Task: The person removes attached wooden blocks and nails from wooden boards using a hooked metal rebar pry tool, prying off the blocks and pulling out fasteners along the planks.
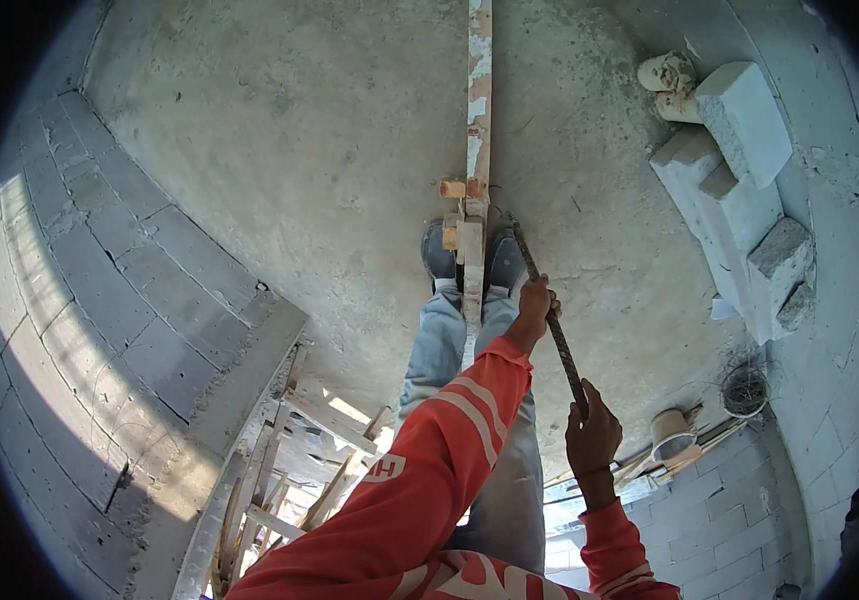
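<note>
A dark ribbed steel rod, which looks like rebar, slants across the head view. My left hand is closed around its middle. Near the rod's lower end, my right hand has its thumb and fingers around it. The rod's far tip is beside my right shoe, close to a long wooden beam with flaking white paint. That beam runs from the top of the view to between my shoes. Small wood blocks sit against the beam near my toes.
White masonry blocks are stacked at the right wall, beside pale rolled bundles. A bucket and a dark round container stand at lower right. Scrap timber lies behind a low block wall at left.
</note>
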Available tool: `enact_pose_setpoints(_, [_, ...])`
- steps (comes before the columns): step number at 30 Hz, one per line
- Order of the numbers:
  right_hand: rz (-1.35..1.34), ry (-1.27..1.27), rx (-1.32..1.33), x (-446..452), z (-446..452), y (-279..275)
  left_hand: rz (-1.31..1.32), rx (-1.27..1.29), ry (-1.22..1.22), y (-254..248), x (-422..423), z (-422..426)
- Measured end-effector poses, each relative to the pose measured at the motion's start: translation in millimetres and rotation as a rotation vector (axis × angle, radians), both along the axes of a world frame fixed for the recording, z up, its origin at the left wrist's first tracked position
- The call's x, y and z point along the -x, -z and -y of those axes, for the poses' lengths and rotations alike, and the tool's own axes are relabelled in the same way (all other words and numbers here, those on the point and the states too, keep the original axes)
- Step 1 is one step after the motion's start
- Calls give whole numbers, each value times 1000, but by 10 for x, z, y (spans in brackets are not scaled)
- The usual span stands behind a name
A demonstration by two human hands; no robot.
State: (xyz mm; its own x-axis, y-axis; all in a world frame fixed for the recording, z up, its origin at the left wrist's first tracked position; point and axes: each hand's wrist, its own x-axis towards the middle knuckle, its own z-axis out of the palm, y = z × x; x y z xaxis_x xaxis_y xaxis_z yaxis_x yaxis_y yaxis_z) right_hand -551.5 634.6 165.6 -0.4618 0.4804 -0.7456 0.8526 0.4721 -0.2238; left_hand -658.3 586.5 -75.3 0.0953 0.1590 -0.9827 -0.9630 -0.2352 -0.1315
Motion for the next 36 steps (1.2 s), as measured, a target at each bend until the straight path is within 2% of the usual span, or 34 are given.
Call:
enact_pose_setpoints(2, [20,23,35,-21,39,25,-119,-61,-27,-23,47,105])
enact_pose_setpoints(4, [-23,151,114,-145,166,42,-121,-135,-21,-161,123,187])
enact_pose_setpoints(7, [-111,177,134,-246,296,86,-128,-273,-18,-214,176,277])
enact_pose_setpoints(9, [-139,166,118,-212,311,146,-92,-189,-58,-194,172,307])
enact_pose_setpoints(11, [-23,137,117,-126,292,197,-36,-131,-84,136,-35,343])
enact_pose_setpoints(13, [4,72,81,-16,256,197,157,97,-61,388,-194,325])
enact_pose_setpoints(14, [-4,66,87,-10,232,211,113,174,-2,403,-271,320])
enact_pose_setpoints(17, [41,104,118,3,175,111,-4,186,117,355,-449,335])
enact_pose_setpoints(21, [97,186,192,-48,114,-230,-59,103,185,-216,-290,227])
enact_pose_setpoints(25, [73,60,236,294,-236,-618,-203,-3,238,-660,94,53])
enact_pose_setpoints(27, [68,-16,283,613,-487,-768,-254,-39,101,-742,338,-63])
enact_pose_setpoints(30, [-100,-255,309,1121,-857,-872,-273,-37,-3,-770,741,-250])
enact_pose_setpoints(33, [-22,-364,386,1827,-1168,-885,-219,-23,-115,-719,1163,-397])
enact_pose_setpoints(36, [-80,-536,363,2444,-1405,-682,-197,-19,-159,-641,1553,-464])
